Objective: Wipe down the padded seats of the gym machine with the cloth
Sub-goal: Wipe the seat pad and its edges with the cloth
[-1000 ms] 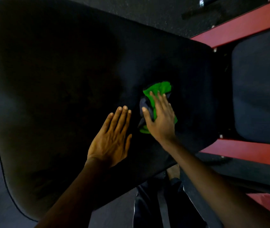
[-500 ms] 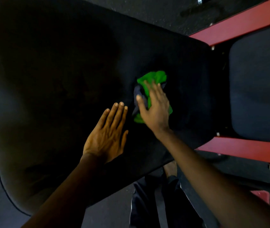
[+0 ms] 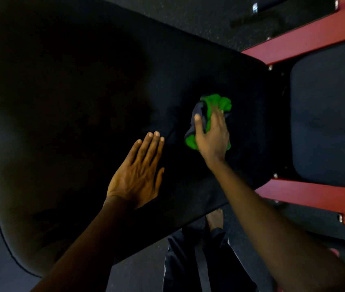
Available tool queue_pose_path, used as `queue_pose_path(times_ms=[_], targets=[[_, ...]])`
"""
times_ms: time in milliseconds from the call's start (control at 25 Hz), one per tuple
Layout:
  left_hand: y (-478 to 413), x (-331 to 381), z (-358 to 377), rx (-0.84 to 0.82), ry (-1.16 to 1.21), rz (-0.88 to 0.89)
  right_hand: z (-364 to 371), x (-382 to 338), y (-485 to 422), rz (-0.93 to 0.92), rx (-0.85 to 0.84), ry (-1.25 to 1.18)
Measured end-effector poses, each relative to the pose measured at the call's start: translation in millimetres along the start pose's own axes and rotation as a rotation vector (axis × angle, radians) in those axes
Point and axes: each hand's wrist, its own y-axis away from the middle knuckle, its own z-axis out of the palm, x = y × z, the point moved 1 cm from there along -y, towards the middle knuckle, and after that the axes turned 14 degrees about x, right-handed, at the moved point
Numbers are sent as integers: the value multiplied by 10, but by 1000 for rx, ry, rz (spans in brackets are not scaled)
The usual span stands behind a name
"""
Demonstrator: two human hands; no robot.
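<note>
We are wiping the large pad (image 3: pixel 72 102) | our right hand (image 3: pixel 211 140) is pressing the bunched cloth (image 3: pixel 220 102) near the pad's narrow end, fingers flat, thumb splayed | our left hand (image 3: pixel 137 175), fingers together, is bracing mid-pad.

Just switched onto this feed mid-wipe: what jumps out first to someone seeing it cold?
The bright green cloth near the right end of the big black pad grabs the eye, with the right hand pressing on it. Next comes the left hand, laid flat on the pad just left of the cloth. The red frame bars stand out at the right edge, flanking a smaller dark pad.
</note>
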Motion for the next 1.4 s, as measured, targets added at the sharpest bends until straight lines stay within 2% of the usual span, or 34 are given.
queue_pose_path(times_ms=[120, 240, 320, 400, 480, 600, 680, 760, 880, 960, 1000, 1040, 1120, 1240, 1320, 1400], targets=[[0, 1, 10, -2, 5, 6, -317, 62, 706, -187, -110, -3], [-1, 5, 14, -3, -2, 4, -232, 113, 496, -246, -113, -18], [-2, 6, 15, -4, -6, 4, -42, 12, 102, -166, -50, -18], [6, -5, 22, 6, -9, 1, 127, -152, -242, 5, -33, -5], [0, -3, 22, 7, -1, 4, 156, -287, -264, 76, -25, 8], [-2, -4, 14, 10, 8, 1, -63, -309, 253, -144, -49, -23], [-3, -4, 13, 0, -4, 6, -236, -96, 572, -279, -148, -47], [2, -9, 6, 0, -6, 3, -262, 174, 482, -299, -158, -38], [9, 1, 14, -2, -21, 6, -91, 444, 15, -33, -63, 9], [10, 3, 18, -1, -19, 8, -9, 424, -204, 203, -45, 49], [14, 1, 19, 1, -12, 6, -9, 358, -200, 257, -34, 58], [18, 0, 19, 3, -8, 4, -28, 281, -123, 245, -21, 48], [9, -3, 14, 8, -2, 1, -148, 104, 199, 54, -24, -13], [3, 2, 16, 11, 1, 4, -305, -22, 709, -209, -165, -27], [7, -1, 10, 8, -9, 5, -231, -32, 550, -256, -151, -28], [3, 0, 13, 10, -10, 10, -40, -141, 160, -183, -93, -19]])
